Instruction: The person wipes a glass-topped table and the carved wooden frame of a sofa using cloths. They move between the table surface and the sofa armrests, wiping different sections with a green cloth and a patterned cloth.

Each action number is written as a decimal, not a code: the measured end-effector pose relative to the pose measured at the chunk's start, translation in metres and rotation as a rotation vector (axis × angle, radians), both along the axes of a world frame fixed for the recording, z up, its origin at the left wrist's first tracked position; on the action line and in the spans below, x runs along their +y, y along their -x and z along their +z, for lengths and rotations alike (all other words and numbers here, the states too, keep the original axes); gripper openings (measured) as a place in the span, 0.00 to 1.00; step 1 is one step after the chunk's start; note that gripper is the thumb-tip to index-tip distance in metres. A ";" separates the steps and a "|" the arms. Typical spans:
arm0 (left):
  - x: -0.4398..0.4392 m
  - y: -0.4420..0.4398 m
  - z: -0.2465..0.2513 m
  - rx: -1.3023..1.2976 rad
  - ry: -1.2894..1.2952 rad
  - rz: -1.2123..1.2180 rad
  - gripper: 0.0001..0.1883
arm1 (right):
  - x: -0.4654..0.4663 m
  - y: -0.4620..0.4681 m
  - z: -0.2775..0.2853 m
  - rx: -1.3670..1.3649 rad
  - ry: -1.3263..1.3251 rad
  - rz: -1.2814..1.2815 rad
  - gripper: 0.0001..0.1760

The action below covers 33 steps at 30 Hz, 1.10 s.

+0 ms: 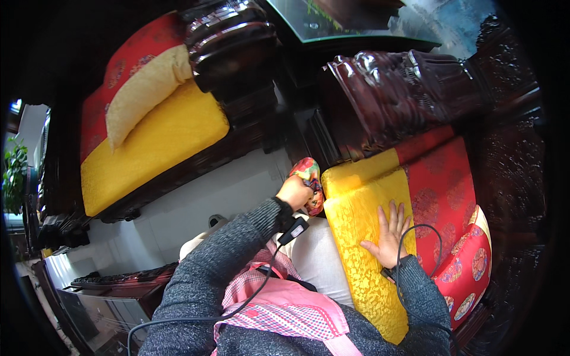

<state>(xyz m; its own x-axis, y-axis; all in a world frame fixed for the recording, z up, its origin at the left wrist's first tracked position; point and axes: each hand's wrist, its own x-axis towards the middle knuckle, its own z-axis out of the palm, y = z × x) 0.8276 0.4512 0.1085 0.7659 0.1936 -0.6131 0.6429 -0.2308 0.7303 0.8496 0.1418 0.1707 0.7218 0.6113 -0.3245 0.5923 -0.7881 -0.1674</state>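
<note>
My left hand (pixel 295 192) is closed around a brightly patterned, multicoloured object (pixel 314 200), perhaps a cloth or small brush; its exact kind cannot be told. It is beside the front edge of a yellow brocade seat cushion (pixel 369 249). On that cushion my right hand (pixel 392 236) lies flat, palm down, fingers spread, near the red patterned backrest fabric (pixel 438 187). A red cushion with round motifs (pixel 467 267) leans by my right forearm. Both wrists wear dark devices with cables.
Carved dark wooden armrests (pixel 401 93) frame the seat. Across the pale floor (pixel 213 191) stands another dark wooden seat with a yellow cushion (pixel 156 151) and a beige pillow (pixel 149 93). A glass-topped surface (pixel 320 22) is at the top, and a glass-sided cabinet (pixel 102 311) at the lower left.
</note>
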 end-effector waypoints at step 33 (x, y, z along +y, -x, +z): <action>0.071 0.173 0.027 -0.616 0.469 0.598 0.29 | 0.282 0.130 -0.070 1.620 -1.574 -0.653 0.20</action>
<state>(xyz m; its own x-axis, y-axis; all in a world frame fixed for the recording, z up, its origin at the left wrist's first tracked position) 0.6541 0.5219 0.1355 0.8328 0.4927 -0.2524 0.0344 0.4091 0.9119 0.7194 0.4236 0.1008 0.5881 0.7491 -0.3049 -0.7684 0.3999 -0.4996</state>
